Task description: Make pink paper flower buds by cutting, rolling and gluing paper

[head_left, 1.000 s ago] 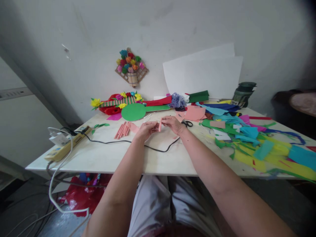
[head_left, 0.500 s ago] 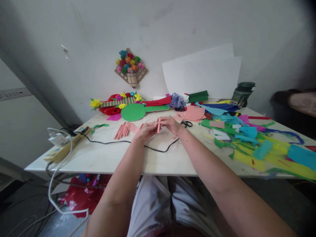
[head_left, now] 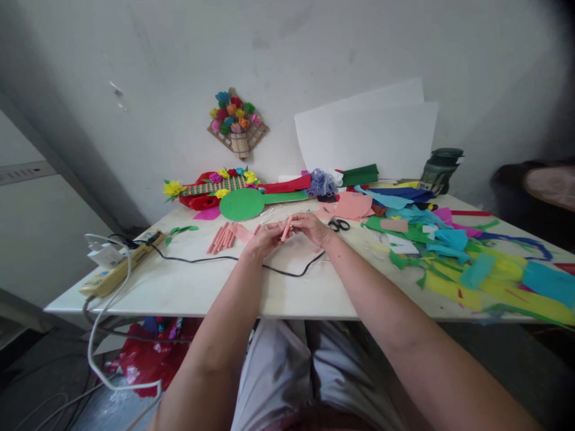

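A short pink paper roll point(head_left: 286, 230) is held between my two hands above the middle of the table. My left hand point(head_left: 266, 239) pinches it from the left, fingers closed. From the other side my right hand point(head_left: 309, 226) grips its upper end with thumb and fingers. Several similar pink rolls point(head_left: 221, 238) lie in a row to the left of my hands, beside a flat strip of pink paper point(head_left: 244, 233). Black-handled scissors point(head_left: 339, 224) rest just right of my right wrist.
A black cable point(head_left: 287, 273) runs across the table from a power strip point(head_left: 121, 263). Behind my hands lies a green paper disc point(head_left: 242, 205). Coloured paper scraps point(head_left: 449, 242) cover the right side, with a dark bottle point(head_left: 441, 170) at the back.
The pink roll has tilted from nearly upright to a slant, its lower end now toward the left. My hands have stayed in about the same place.
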Motion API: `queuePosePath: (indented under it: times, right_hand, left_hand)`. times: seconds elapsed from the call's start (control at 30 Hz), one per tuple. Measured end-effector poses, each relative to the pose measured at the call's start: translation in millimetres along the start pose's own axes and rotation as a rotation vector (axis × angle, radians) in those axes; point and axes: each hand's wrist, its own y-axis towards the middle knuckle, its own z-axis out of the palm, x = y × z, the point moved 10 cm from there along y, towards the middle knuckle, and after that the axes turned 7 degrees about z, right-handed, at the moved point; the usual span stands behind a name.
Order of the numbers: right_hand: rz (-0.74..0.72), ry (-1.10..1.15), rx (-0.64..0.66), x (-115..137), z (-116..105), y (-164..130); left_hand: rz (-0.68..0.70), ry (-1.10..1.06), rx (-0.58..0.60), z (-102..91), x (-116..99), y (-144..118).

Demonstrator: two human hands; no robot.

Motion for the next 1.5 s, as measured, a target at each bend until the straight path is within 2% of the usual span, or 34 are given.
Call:
queuePosePath:
  times: [0.27, 0.57, 1.33, 1.5]
  right_hand:
    - [0.004, -0.013, -0.14, 3, -15, -4]
    - [0.008, -0.027, -0.186, 3, -17, -4]
    - [0.046, 0.02, -0.15, -1, -13, -3]
    - [0.03, 0.052, -0.085, -3, -9, -1]
  left_hand:
    - [0.009, -0.018, 0.016, 0.6, -1, 1]
    - [-0.001, 0.0, -0.008, -2.8, 1, 0]
    - [0.007, 0.04, 0.053, 2.0, 1, 1]
    - [0.012, 0.017, 0.039, 2.2, -1, 1]
